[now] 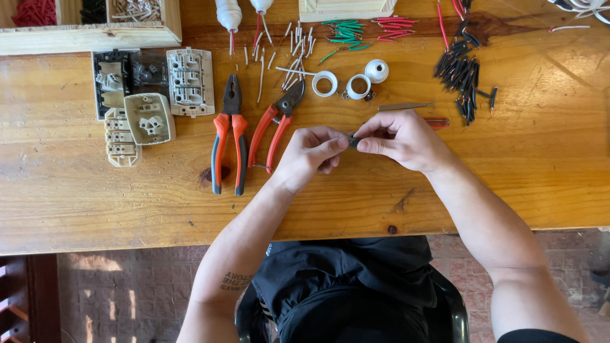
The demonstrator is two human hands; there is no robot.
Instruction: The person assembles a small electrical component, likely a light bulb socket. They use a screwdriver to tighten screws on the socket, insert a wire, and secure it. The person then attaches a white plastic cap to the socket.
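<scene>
The left hand (309,154) and right hand (399,138) pinch a small dark part (353,141) between their fingertips above the wooden tabletop (95,197), near orange-handled pliers (229,136) and red cutters (277,124).

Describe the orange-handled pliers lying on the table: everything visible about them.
The orange-handled pliers lie flat on the wooden table, dark metal jaws pointing away from the person, closed. The two handles are orange with grey or black inlays and spread slightly toward the near edge. Nothing holds them. A red-handled cutter lies close on one side, pale switch parts on the other. The left hand works nearby but does not touch them.
</scene>
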